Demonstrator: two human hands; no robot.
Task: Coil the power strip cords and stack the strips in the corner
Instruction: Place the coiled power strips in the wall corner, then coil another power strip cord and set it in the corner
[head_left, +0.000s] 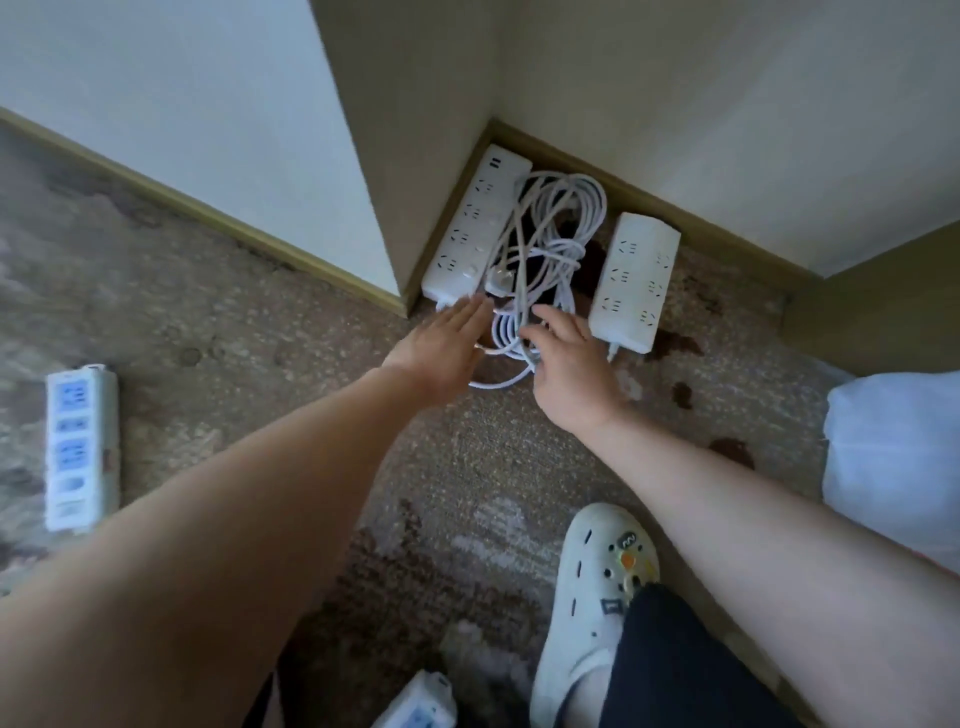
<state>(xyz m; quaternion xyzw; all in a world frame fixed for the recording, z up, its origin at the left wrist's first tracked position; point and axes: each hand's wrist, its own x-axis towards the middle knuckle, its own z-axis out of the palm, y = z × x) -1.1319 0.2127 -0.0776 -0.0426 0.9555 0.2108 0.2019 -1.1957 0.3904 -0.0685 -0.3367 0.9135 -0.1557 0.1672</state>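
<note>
- View from above, looking down at a patterned carpet (291, 332) where two cream walls meet in a corner
- A long white power strip (475, 231) lies against the left wall of the corner, sockets facing up
- A shorter white power strip (635, 280) lies to its right, near the skirting board
- Between the two strips sits a loose bundle of white cords (545, 244), with a plug (497, 285) resting on it
- The left hand (441, 348) reaches in with straight fingers, tips at the near end of the long strip, holding nothing
- The right hand (566, 358) has relaxed, spread fingers resting on the near loops of cord (not gripping them)
- A third strip (80, 449) lies well apart on the carpet at far left; the end of a fourth strip (415, 704) shows at the bottom edge
- A white clog (592, 597) with charms is at lower right
</note>
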